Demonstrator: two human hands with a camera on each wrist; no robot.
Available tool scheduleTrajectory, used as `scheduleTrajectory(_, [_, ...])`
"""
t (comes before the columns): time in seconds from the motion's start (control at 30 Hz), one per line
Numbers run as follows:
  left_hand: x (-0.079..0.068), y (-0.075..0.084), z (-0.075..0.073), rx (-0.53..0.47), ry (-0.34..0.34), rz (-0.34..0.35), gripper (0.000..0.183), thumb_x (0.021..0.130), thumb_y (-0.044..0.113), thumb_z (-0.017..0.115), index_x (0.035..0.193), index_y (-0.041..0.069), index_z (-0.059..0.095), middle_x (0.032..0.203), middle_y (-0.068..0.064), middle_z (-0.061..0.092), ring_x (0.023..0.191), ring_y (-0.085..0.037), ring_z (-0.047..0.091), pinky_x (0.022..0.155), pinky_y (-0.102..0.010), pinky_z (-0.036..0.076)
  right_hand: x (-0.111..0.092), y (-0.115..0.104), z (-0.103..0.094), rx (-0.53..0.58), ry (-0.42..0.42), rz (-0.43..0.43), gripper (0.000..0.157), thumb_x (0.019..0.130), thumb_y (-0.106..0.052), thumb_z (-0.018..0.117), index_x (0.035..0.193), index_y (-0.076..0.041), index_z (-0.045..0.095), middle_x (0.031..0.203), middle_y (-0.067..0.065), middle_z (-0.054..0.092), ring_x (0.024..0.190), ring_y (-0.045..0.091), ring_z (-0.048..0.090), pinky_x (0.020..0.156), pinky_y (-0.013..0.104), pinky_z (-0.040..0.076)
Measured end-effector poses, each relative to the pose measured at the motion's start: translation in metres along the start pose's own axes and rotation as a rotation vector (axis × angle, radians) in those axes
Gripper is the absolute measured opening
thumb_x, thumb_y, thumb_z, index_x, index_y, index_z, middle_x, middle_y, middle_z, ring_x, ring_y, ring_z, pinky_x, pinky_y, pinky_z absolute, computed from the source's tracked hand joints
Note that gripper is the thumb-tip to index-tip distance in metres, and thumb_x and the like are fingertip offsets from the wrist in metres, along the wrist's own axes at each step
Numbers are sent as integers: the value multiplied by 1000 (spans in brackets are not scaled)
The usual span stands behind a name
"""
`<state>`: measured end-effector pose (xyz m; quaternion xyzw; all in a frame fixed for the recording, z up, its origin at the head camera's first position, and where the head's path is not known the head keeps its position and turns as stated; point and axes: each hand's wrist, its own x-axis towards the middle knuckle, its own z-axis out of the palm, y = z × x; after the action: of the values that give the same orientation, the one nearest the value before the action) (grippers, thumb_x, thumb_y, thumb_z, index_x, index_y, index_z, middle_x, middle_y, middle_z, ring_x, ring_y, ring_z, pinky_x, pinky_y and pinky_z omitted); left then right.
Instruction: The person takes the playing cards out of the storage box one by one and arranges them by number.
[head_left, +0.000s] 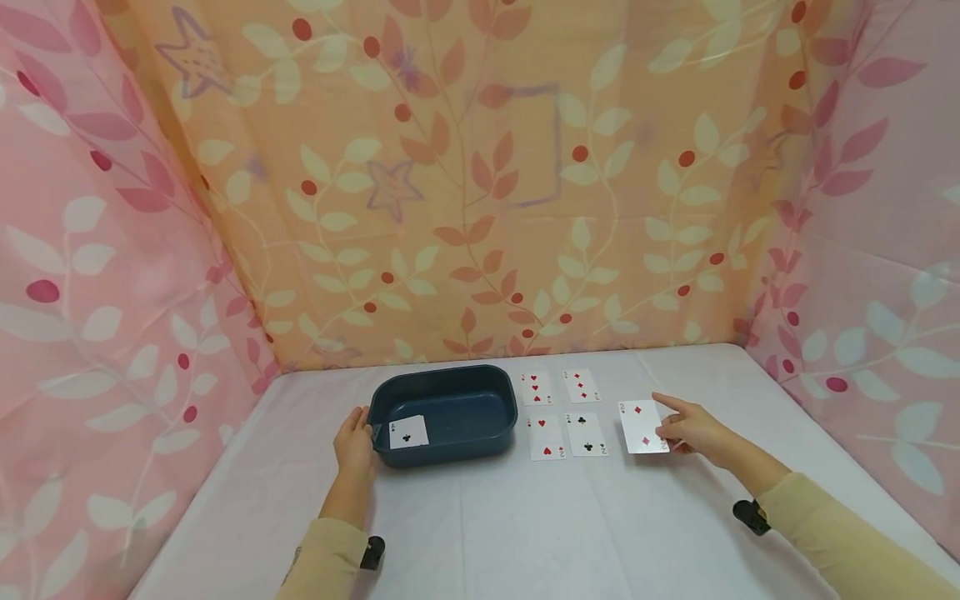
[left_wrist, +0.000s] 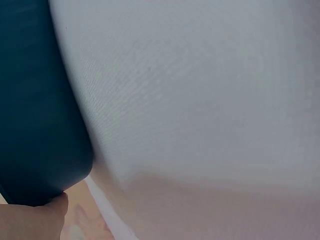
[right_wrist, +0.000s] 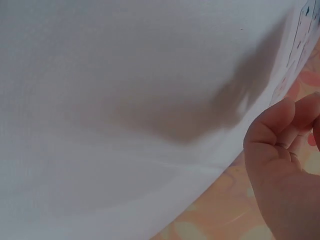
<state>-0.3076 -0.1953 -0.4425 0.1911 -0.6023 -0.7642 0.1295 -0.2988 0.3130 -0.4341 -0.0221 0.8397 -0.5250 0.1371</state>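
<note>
Your right hand pinches the two of diamonds between thumb and fingers, index finger stretched out along the card's far edge. Your left hand touches the left end of the dark blue tray, thumb against it; can't tell how far the fingers curl. Clubs card in tray, left end, rank too small to read. Between tray and your right hand, face up on white tablecloth: three of hearts, three of diamonds, two of hearts, two of clubs.
</note>
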Motion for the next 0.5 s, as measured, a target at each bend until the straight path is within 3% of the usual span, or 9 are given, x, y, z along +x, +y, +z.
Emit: scheduleTrajectory(0.5, [0, 0, 0, 15, 3, -8, 54, 99, -9, 28, 152, -5, 19, 155, -18, 26, 144, -26, 21, 116, -36, 17, 11, 22, -18, -109, 122, 181, 68, 88, -3, 63, 143, 10, 25, 74, 5, 50, 59, 16, 50, 54, 25, 46])
